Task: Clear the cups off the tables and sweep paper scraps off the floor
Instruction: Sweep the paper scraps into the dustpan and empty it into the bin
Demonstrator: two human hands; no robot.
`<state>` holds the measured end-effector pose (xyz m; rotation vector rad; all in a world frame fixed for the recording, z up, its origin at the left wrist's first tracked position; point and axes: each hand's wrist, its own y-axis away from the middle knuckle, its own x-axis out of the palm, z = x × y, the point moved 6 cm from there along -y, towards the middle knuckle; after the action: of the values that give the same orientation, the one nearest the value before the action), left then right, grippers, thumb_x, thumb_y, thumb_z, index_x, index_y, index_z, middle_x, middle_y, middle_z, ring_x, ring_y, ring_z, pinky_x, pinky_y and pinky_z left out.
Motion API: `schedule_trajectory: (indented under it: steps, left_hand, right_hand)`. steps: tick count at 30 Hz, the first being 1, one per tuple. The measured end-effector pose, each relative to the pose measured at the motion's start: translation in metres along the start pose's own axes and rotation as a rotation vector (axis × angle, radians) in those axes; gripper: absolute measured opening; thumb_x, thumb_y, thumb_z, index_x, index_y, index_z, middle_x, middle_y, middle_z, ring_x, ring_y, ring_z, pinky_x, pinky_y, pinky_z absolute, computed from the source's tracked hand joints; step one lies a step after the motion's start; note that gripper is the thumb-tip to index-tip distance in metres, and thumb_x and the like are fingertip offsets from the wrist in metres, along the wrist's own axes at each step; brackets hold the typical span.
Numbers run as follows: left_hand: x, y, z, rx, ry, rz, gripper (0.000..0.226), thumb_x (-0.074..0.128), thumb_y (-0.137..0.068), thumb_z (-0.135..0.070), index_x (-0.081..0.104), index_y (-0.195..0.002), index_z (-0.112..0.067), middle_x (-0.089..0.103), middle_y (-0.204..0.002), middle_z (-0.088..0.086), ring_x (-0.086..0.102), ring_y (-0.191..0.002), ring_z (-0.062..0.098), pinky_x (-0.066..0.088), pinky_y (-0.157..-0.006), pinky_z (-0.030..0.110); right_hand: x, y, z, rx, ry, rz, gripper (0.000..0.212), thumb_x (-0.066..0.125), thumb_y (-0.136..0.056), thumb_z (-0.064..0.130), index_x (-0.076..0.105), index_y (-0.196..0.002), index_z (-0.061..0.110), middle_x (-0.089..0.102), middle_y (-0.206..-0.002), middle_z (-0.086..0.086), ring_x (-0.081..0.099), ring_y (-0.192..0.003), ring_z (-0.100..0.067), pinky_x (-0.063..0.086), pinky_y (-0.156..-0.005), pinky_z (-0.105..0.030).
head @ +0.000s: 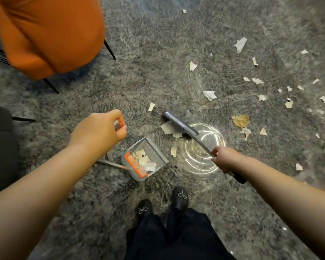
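- Both forearms reach out over the dustpan (pixel 144 160); the left hand (pixel 99 128) has its grip closed round the dustpan's handle top.
- Right hand (pixel 223 159) grips the broom (pixel 184 128), its head just beyond the dustpan.
- Paper scraps (pixel 210 95) lie inside the dustpan and scattered right of it.
- Left of the dustpan stands an orange chair (pixel 51 34) on the speckled grey floor (pixel 158 62).
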<state>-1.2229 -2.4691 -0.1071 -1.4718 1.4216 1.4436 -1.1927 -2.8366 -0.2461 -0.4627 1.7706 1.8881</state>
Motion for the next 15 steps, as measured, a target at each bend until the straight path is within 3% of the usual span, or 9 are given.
schedule_trajectory:
  steps: [4,10,14,15]
  left_hand:
    - [0.002,0.006,-0.002,0.001,-0.002,0.0,0.021,0.06,-0.086,-0.046,0.05,-0.074,-0.032,0.052,-0.061,-0.005,0.05,-0.054,0.018,0.031,-0.045,0.025]
    - [0.006,0.025,-0.008,0.059,0.047,0.006,0.024,0.061,-0.087,-0.04,0.047,-0.071,-0.031,0.052,-0.061,-0.007,0.05,-0.054,0.016,0.03,-0.045,0.025]
    - [0.01,0.038,-0.008,0.061,0.056,0.014,0.023,0.061,-0.087,-0.04,0.046,-0.071,-0.031,0.053,-0.063,-0.006,0.051,-0.057,0.019,0.03,-0.047,0.026]
    - [0.011,0.041,-0.008,0.067,0.062,0.017,0.024,0.06,-0.087,-0.04,0.045,-0.071,-0.031,0.054,-0.064,-0.005,0.051,-0.057,0.02,0.031,-0.047,0.026]
  right_hand:
    - [0.043,0.028,0.004,-0.001,-0.025,0.024,0.021,0.053,-0.094,0.027,0.055,-0.115,0.021,0.06,-0.088,-0.003,0.06,-0.058,-0.015,0.045,-0.048,-0.023]
    - [0.1,0.064,0.031,0.005,-0.185,0.064,0.029,0.052,-0.093,0.019,0.056,-0.122,0.017,0.06,-0.093,-0.003,0.062,-0.063,-0.019,0.05,-0.055,-0.026]
    - [0.12,0.084,0.058,-0.034,-0.243,0.097,0.036,0.054,-0.094,0.025,0.052,-0.129,0.017,0.064,-0.114,-0.008,0.065,-0.094,-0.027,0.045,-0.072,-0.026]
    - [0.123,0.089,0.064,-0.046,-0.259,0.104,0.038,0.055,-0.094,0.027,0.051,-0.131,0.017,0.064,-0.116,-0.007,0.064,-0.094,-0.026,0.044,-0.072,-0.024]
